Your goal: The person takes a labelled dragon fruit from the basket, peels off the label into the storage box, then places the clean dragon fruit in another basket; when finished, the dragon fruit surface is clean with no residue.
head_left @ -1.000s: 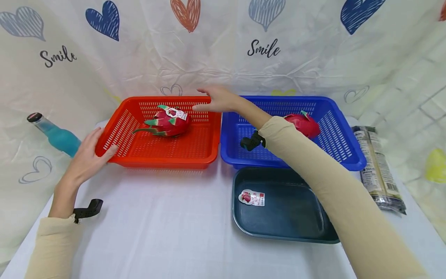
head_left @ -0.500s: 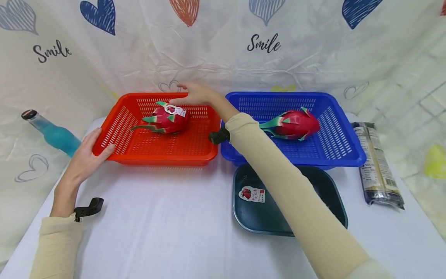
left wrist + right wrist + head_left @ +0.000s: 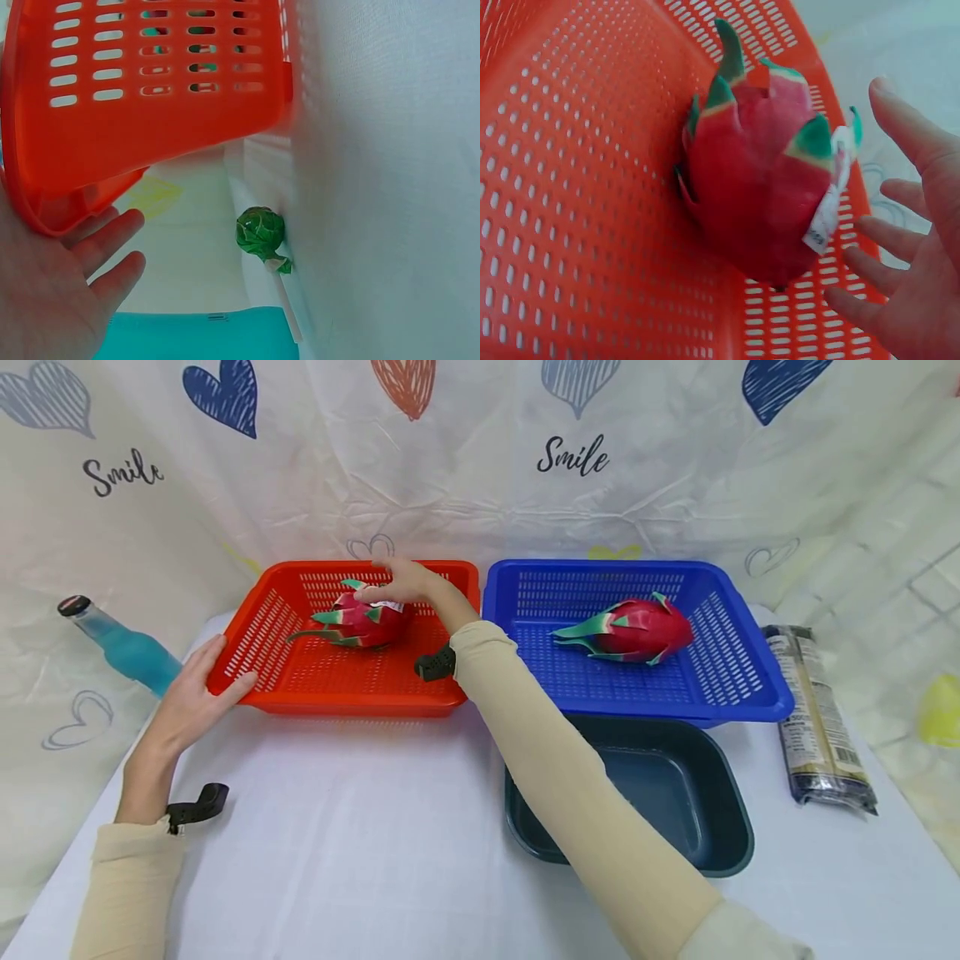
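Observation:
A dragon fruit (image 3: 367,622) with green-tipped scales and a white label lies in the red basket (image 3: 360,700). Over its label side hovers my right hand (image 3: 405,583); in the right wrist view its fingers are spread, apart from the fruit (image 3: 757,180). My left hand (image 3: 191,697) touches the red basket's left end, its fingers extended along the outside of the rim, as the left wrist view shows. A second dragon fruit (image 3: 641,628) lies in the blue basket (image 3: 600,697) to the right.
A dark green tray (image 3: 667,793), partly covered by my right sleeve, stands before the blue basket. At far right lies a plastic packet (image 3: 821,727). A blue bottle (image 3: 131,652) is beyond my left hand. The left wrist view shows a green-wrapped lollipop (image 3: 260,231) near the basket.
My right hand has moved left from the gap between the baskets to above the dragon fruit in the red one. The left hand has stayed at the red basket's end.

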{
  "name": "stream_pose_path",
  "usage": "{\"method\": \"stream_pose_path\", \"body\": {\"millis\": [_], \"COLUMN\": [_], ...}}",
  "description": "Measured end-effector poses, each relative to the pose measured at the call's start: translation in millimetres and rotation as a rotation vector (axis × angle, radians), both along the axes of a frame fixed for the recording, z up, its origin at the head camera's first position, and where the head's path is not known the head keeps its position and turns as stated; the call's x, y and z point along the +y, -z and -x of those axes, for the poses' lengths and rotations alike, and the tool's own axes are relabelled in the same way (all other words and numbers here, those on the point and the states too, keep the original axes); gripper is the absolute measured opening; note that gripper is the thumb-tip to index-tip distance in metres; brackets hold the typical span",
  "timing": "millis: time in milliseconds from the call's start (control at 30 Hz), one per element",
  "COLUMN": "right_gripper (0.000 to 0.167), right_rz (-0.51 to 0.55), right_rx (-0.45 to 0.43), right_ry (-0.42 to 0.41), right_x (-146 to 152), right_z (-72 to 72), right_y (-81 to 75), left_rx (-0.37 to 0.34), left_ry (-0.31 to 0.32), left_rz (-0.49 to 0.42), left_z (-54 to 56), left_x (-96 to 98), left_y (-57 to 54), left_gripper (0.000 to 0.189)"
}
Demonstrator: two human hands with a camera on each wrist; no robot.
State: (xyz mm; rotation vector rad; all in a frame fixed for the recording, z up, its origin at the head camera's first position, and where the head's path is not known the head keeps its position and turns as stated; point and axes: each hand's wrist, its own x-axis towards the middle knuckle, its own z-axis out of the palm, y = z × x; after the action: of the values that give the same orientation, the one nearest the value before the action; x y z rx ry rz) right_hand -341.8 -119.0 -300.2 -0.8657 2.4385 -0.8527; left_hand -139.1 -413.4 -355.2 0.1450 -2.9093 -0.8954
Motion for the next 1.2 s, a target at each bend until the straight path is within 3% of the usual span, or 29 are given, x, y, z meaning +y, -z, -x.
{"method": "stream_pose_path", "body": {"millis": [200, 533, 900, 1200], "right_gripper": [0.085, 0.087, 0.085, 0.081], "right_rz": [-0.037, -0.104, -0.147, -0.032], "right_rx": [-0.049, 0.000, -0.064, -0.132], "right_ry": [-0.002, 0.020, 0.001, 0.003], "right_x": [-8.9, -14.4, -15.1, -13.9], "right_z": [-0.2, -0.8, -0.6, -3.6], "right_y": [10.0, 18.5, 18.7, 22.9], "left_rx": [-0.010, -0.015, -0.022, -0.010], "left_ry": [-0.011, -0.019, -0.027, -0.011], "left_rz": [0.000, -0.001, -0.005, -0.005], "left_z": [0.5, -1.4, -1.1, -1.6], "left_x": [1.0, 1.6, 2.4, 0.9], "left_y": [1.2, -0.5, -0.5, 0.1], "left_gripper": [0.088, 0.088, 0.088, 0.087]}}
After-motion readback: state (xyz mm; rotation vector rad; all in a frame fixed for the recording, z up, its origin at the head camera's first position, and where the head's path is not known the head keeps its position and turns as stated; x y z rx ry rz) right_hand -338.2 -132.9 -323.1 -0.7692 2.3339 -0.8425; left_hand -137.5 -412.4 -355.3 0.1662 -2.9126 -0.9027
